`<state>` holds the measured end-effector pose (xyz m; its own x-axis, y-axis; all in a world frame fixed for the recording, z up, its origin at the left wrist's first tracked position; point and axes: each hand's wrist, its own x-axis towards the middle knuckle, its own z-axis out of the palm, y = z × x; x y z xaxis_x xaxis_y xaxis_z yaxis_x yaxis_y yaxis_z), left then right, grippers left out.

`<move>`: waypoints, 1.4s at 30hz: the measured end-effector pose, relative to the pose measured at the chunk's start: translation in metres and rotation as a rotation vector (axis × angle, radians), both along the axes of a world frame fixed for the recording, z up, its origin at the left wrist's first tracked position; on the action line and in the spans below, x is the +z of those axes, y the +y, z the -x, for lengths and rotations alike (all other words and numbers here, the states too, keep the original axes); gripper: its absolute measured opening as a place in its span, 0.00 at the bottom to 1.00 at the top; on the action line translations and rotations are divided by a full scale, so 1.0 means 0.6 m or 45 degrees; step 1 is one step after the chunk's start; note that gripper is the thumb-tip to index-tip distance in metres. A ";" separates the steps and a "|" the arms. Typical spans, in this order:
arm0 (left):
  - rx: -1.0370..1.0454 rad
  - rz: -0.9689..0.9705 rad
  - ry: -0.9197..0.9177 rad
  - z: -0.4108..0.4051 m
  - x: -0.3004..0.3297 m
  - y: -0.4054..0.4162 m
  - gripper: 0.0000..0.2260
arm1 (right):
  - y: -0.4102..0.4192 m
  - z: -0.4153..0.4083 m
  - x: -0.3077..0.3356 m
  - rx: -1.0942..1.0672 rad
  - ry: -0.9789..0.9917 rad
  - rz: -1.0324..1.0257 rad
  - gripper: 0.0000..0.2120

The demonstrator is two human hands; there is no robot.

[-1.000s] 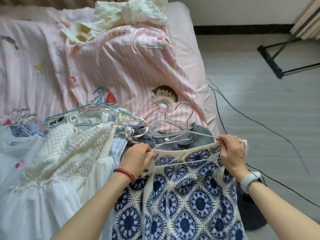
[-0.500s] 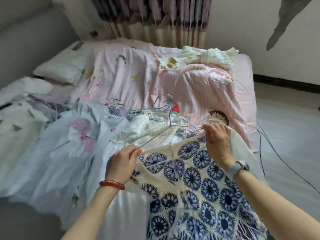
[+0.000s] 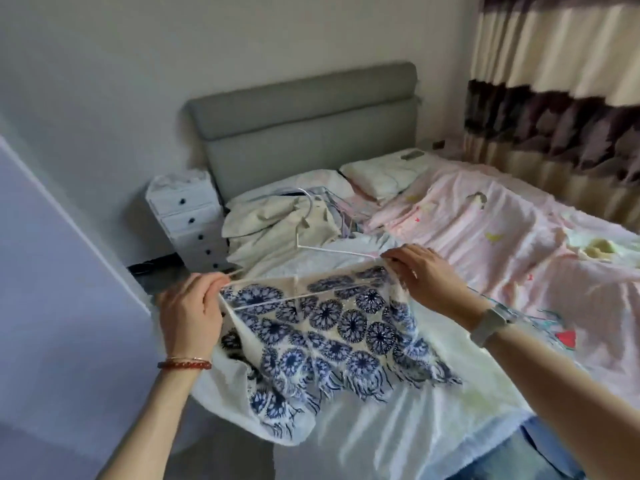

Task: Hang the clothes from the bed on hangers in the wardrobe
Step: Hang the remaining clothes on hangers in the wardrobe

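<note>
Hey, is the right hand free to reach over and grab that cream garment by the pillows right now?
Probably not yet. The right hand is pinching the blue-patterned top and its white hanger, as is the left hand. The cream garment lies uncovered beyond them, so the path looks free once the right hand lets go.

Openwork crocheted top [image 3: 332,327], matt yarn

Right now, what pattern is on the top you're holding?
Blue round flower-like circles on cream top, seen in the head view.

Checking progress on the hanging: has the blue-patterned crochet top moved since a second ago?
Yes. The crochet top has been lifted off the clothes pile and swung toward the grey headboard end, held by both hands.
</note>
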<state>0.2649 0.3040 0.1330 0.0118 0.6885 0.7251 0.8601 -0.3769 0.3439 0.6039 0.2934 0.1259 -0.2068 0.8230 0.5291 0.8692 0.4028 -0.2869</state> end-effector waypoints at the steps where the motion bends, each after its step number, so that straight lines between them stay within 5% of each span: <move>1: 0.082 -0.052 -0.020 0.037 0.010 -0.005 0.12 | 0.017 0.040 0.015 0.085 -0.001 -0.029 0.19; 11: 0.813 -0.325 -0.193 0.410 0.059 -0.104 0.07 | 0.085 0.460 0.099 0.716 0.031 -0.171 0.18; 20: 1.273 -0.120 -0.103 0.642 0.077 -0.232 0.12 | 0.058 0.815 0.090 0.875 0.273 -0.144 0.10; 31: 1.735 -0.198 0.703 0.762 0.228 -0.289 0.22 | 0.066 1.173 0.085 1.169 0.441 0.208 0.09; 36: 2.078 -0.017 0.701 0.861 0.255 -0.272 0.32 | 0.094 1.334 0.112 1.243 0.485 0.324 0.11; 42: 2.329 0.055 0.883 0.933 0.232 -0.283 0.32 | 0.129 1.507 0.161 1.245 0.572 0.399 0.12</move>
<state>-0.2951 0.1340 0.2721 -0.3906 0.2152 0.8950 0.1101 0.9762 -0.1867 -0.3001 0.3711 0.2226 -0.6797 0.5212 0.5161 0.0105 0.7104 -0.7037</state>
